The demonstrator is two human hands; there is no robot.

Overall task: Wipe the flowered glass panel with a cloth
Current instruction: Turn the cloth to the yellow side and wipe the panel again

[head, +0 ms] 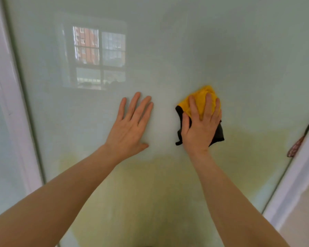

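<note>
My right hand (202,122) presses a yellow and black cloth (200,102) flat against the frosted glass panel (239,59), fingers spread. My left hand (130,125) rests open on the glass beside it. No writing is readable.

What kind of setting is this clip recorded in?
Probably a home interior, at a framed frosted glass panel, perhaps a sliding door. A barred window with a brick apartment block beyond reflects in it. The left hand lies flat on the glass; the right hand presses a yellow-and-black cloth.
</note>
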